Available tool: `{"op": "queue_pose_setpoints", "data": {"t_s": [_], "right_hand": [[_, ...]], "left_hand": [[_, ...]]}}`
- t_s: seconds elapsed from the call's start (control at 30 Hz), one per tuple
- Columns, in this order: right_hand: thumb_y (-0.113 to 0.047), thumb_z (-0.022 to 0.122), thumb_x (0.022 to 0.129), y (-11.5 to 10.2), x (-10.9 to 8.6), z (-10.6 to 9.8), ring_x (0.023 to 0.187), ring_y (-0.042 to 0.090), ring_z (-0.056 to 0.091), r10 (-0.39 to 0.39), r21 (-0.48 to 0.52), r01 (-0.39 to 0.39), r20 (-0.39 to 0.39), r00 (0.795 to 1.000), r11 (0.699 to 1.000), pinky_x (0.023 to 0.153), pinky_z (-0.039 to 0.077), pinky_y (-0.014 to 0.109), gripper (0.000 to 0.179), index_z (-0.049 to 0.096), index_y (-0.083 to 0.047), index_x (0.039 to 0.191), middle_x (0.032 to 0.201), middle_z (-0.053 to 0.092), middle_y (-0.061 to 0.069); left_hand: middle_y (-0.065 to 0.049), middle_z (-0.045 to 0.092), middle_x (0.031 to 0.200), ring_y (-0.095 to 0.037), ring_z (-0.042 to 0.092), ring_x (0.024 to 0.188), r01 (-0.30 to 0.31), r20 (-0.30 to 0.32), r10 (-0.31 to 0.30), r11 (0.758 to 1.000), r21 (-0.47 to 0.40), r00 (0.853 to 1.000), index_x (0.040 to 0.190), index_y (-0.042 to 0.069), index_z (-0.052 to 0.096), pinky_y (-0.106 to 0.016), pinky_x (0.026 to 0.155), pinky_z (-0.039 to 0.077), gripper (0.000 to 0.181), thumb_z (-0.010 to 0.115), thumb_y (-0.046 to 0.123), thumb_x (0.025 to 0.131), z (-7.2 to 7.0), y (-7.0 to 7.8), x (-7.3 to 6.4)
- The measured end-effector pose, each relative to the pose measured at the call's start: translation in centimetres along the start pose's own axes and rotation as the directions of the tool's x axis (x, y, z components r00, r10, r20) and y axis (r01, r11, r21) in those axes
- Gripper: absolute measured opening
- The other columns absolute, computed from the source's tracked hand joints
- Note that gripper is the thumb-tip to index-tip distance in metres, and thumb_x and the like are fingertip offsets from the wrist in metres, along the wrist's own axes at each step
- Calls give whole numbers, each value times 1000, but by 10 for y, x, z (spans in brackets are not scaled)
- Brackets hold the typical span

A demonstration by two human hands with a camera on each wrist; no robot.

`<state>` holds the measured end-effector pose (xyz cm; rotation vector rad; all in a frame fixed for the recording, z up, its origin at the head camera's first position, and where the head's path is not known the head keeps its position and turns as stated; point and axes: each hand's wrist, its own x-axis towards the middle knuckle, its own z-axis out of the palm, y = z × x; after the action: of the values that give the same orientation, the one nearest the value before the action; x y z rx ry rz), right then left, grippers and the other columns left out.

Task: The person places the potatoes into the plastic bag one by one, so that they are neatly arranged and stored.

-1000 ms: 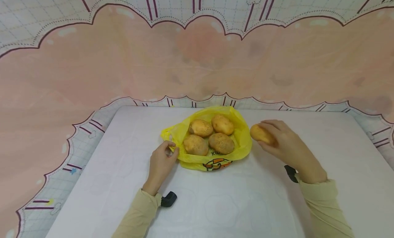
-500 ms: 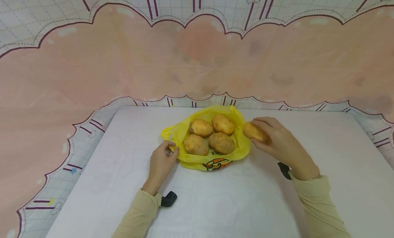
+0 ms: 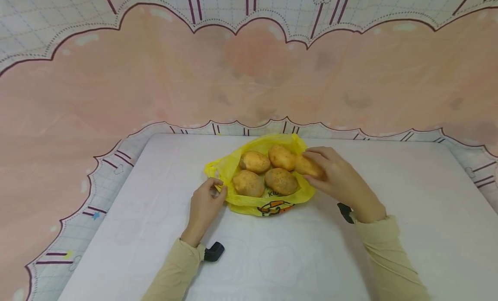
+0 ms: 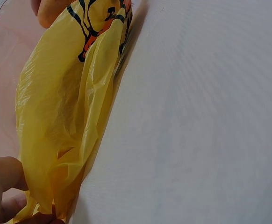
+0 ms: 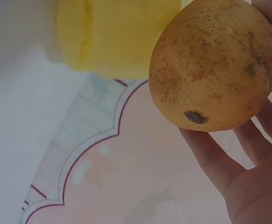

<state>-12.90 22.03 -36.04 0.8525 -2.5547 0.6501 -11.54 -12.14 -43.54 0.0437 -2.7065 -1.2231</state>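
Note:
A yellow plastic bag [image 3: 239,206] with printed markings lies with its mouth spread, and several potatoes [image 3: 281,181] rest inside. My left hand [image 3: 204,208] pinches the bag's left edge between thumb and fingers; the left wrist view shows the creased side of the bag [image 4: 56,102] near those fingers [image 4: 5,172]. Over the bag's right side, my right hand [image 3: 340,180] grips another potato [image 3: 308,167] by its end. Up close in the right wrist view, that potato [image 5: 215,65] has a dark spot, with curled fingers [image 5: 211,161] around it.
The bag sits near the back of a white-covered table [image 3: 280,262]. Behind it rises a pink and white patterned cloth [image 3: 249,76]. A black wrist mount [image 3: 214,251] sticks out from the left sleeve, another [image 3: 345,212] from the right.
My right hand has carried its potato leftward, from beside the bag to over its right part. The left hand keeps its place on the bag's edge.

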Motion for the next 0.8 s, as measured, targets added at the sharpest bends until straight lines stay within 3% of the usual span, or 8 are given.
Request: {"op": "queue_pose_setpoints", "data": {"t_s": [0.8], "right_hand": [[-21,77,87,-21,31,11,125,31,53,-19,44,14,92,996,999,103,46,47,51,59,-2,131,133,56,15]], "left_hand": [[-7,66,81,-15,54,62,1,3,-1,1000,3,1000,104,6,68,-27,58,44,17,67,18,92,1,-1,1]]}}
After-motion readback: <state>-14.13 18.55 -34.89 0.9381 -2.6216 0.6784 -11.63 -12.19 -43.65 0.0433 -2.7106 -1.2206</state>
